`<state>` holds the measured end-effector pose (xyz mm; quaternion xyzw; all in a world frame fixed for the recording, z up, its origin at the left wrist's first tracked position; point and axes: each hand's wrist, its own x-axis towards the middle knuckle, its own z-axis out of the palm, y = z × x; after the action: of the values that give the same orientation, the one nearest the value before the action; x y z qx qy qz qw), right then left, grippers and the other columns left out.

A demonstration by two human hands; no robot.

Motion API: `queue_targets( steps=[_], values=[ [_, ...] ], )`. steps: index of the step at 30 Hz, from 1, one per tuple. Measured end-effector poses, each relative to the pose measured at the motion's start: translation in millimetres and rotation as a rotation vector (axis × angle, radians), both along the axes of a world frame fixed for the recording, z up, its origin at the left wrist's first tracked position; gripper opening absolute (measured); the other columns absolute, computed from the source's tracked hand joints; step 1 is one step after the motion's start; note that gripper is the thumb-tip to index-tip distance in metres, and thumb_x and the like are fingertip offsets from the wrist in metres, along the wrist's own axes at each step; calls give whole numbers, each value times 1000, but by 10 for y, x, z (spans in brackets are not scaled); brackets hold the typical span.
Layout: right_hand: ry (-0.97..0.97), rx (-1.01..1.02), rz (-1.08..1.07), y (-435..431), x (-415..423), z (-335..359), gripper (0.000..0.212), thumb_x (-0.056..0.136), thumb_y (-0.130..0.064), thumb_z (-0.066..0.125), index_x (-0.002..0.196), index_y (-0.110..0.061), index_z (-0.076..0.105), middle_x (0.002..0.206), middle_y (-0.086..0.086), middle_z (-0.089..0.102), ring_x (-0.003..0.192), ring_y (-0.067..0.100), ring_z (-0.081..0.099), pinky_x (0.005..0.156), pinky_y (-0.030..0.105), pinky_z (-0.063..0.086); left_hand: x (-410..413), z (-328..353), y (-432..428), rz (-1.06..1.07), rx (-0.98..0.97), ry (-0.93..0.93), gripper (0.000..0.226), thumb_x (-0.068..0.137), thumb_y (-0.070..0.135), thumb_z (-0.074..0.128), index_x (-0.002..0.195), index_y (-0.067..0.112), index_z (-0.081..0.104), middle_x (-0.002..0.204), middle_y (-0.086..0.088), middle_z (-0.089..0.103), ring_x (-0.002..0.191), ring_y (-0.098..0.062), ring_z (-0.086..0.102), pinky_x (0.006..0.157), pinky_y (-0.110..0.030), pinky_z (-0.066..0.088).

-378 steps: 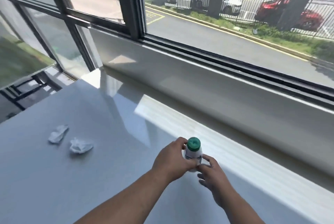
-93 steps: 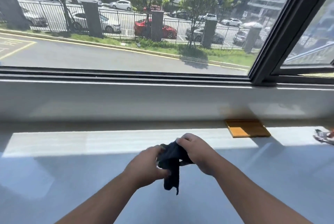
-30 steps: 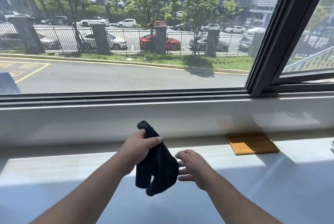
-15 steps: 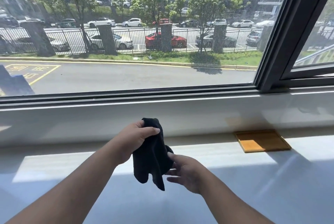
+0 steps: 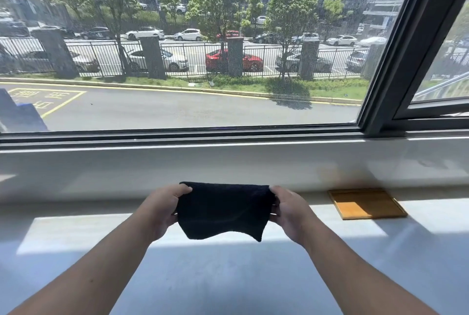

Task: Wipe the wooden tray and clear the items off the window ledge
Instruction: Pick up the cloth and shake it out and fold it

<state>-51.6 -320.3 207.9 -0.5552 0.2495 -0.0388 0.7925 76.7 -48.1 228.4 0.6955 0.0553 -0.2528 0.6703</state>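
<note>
1. Wide dark-framed window [image 5: 177, 134] fills the upper view; street and parked cars beyond. Nothing there needs handling.
2. Pale, glossy window ledge [image 5: 76, 233] runs left to right under it, half sun, half shade. In this view only the tray sits on it; the bottle and crumpled tissues seen on the ledge earlier are out of frame, so I can't tell from here how the clearing stands.
3. Flat square wooden tray [image 5: 366, 204] lies at the back of the ledge, just beside the upstand, right of my hands and apart from them. Unwiped as far as I can judge.
4. Small black woven cloth [image 5: 223, 209] is now stretched flat between both hands, above the ledge. Half a second ago it hung bunched from the left hand alone. I read this as the cloth readied; the wipe can begin.
5. Left hand [image 5: 158, 210]: thumb over fingers, pinching the cloth's left edge.
6. Right hand [image 5: 290, 213]: same pinch on the right edge. Next: carry the cloth right to the tray.
</note>
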Motion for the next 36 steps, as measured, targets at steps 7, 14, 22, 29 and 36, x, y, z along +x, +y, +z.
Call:
queue_targets(
  steps=[7, 14, 22, 29, 36],
  values=[
    [12, -105, 99, -174, 1, 176, 20, 101, 4, 54, 111, -9, 65, 98, 10, 73, 80, 22, 67, 73, 33, 54, 14, -112, 46, -21, 25, 54, 33, 95, 0, 70, 125, 11, 64, 108, -11, 81, 86, -25, 77, 71, -39, 60],
    [90, -349, 37, -262, -74, 209, 36, 98, -1, 65, 130, -17, 56, 111, 16, 72, 92, 26, 69, 78, 36, 56, 7, -58, 78, -50, 143, -106, 40, 92, 2, 79, 128, 15, 67, 112, -15, 77, 99, -28, 77, 80, -35, 61],
    [140, -822, 91, -296, -185, 226, 8, 94, -16, 73, 86, -16, 74, 83, 1, 74, 76, 15, 63, 67, 27, 47, 3, 89, 43, -278, 918, -638, 23, 92, 46, 75, 75, 31, 69, 85, 15, 69, 84, -8, 64, 71, -34, 53],
    [139, -369, 88, -15, -147, 181, 10, 103, -9, 61, 110, -4, 66, 94, 14, 71, 66, 29, 69, 66, 39, 61, -225, 95, -265, -211, 530, -392, 7, 88, 11, 70, 94, 13, 66, 77, -3, 75, 53, -17, 73, 60, -40, 65],
    [54, -179, 354, 520, -43, 241, 58, 78, -14, 76, 133, -17, 59, 104, 5, 77, 100, 27, 79, 86, 41, 59, -561, 215, -749, -294, 146, -174, 16, 97, 5, 72, 111, 5, 64, 91, -12, 77, 60, -20, 76, 56, -29, 61]
  ],
)
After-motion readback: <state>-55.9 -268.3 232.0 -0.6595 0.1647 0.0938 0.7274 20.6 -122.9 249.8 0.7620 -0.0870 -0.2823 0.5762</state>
